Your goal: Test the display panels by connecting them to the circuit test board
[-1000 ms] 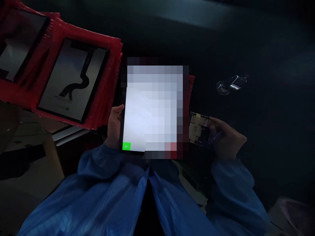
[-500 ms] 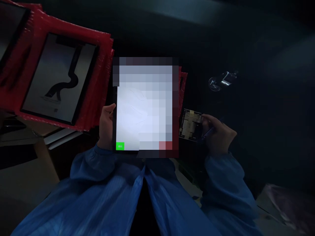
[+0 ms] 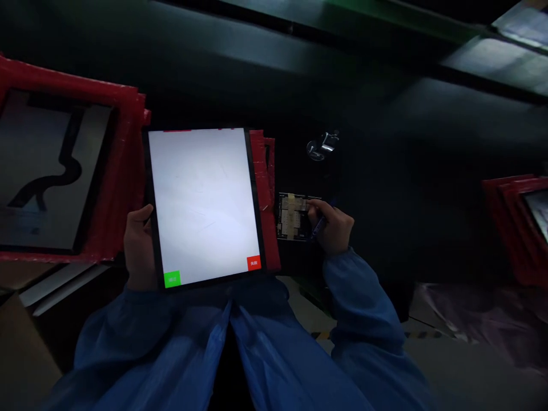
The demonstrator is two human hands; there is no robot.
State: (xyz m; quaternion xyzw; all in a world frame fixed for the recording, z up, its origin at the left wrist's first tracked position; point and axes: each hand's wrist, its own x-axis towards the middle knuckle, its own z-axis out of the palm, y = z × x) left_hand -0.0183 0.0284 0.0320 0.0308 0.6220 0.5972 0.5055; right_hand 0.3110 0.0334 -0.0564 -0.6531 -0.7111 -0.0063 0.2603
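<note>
A tablet (image 3: 203, 202) with a lit white screen stands in front of me, with a green button at its lower left and a red one at its lower right. My left hand (image 3: 139, 248) grips its left edge, thumb on the bezel. My right hand (image 3: 331, 225) is closed around a dark blue pen-like tool and touches a small circuit board (image 3: 291, 217) with tan tape on it, just right of the tablet. Both arms wear blue sleeves.
Red padded trays (image 3: 122, 171) hold a grey panel with a black flex cable (image 3: 43, 171) at the left. More red trays (image 3: 514, 228) sit at the far right. A small shiny object (image 3: 321, 145) lies on the dark surface behind the board.
The view has swung to the right, so tablet, trays and hands sit further left in the picture. The red trays at the right have come into view. Both hands keep their hold.
</note>
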